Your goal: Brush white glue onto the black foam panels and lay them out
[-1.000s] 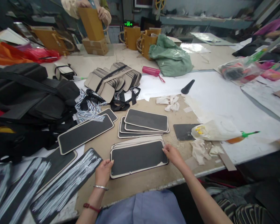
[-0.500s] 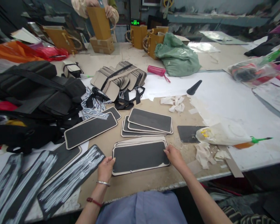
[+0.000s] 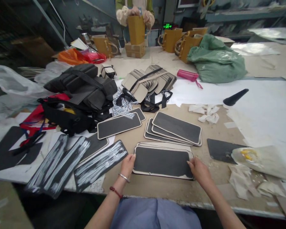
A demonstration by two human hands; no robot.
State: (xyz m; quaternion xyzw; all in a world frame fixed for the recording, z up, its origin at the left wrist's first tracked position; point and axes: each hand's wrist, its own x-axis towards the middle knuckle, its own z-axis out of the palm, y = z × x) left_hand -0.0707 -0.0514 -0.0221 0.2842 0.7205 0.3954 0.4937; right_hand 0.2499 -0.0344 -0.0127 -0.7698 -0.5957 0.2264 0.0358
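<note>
A dark rectangular panel with rounded corners and a pale border (image 3: pixel 163 161) lies in front of me, on top of a small stack of similar pieces. My left hand (image 3: pixel 128 163) pinches its left edge, and my right hand (image 3: pixel 198 168) pinches its right edge. Just behind it is a fanned pile of like panels (image 3: pixel 177 126). To the left rest another dark panel (image 3: pixel 120 126) and a dark strip streaked with white (image 3: pixel 101 165). Two more streaked strips (image 3: pixel 64 168) lie farther left.
Black bags (image 3: pixel 85 86) crowd the left. Banded beige pieces (image 3: pixel 150 81) sit mid-table, near a pink pouch (image 3: pixel 187 75) and a green plastic bag (image 3: pixel 216 60). A milky plastic container (image 3: pixel 264 159) lies at right. Across the table, a person (image 3: pixel 134 14) handles a tan bag (image 3: pixel 136 30).
My view has turned left, so the scene sits farther right and more of the table's left side shows. Both hands keep hold of the panel's edges.
</note>
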